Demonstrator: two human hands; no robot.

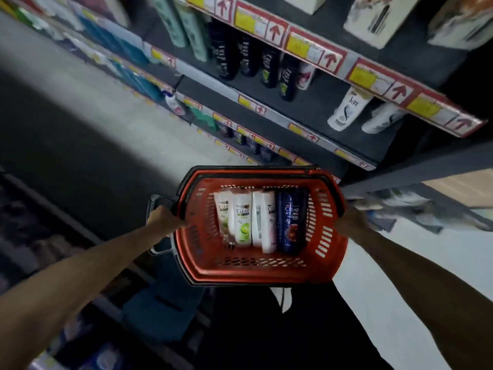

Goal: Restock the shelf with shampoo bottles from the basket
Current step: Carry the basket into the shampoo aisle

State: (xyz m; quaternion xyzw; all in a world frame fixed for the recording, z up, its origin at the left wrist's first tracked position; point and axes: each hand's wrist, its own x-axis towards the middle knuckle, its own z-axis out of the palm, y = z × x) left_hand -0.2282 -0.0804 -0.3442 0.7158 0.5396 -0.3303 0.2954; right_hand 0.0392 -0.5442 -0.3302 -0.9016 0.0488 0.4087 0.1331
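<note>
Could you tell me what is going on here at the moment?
A person holds a red basket in front of a store shelf, the left hand gripping its left rim and the right hand its right rim. Several white shampoo bottles and one dark blue bottle lie side by side in the basket. Neither hand holds a bottle, and the shelf is only partly stocked.

The basket (253, 275) is red-orange with a black rim and slotted walls, the white bottles (242, 220) in it bear green patches, the dark blue bottle (290, 222) a red one — and the grey shelf (306, 108) carries yellow tags (296, 45) framed red, with red arrows.
</note>
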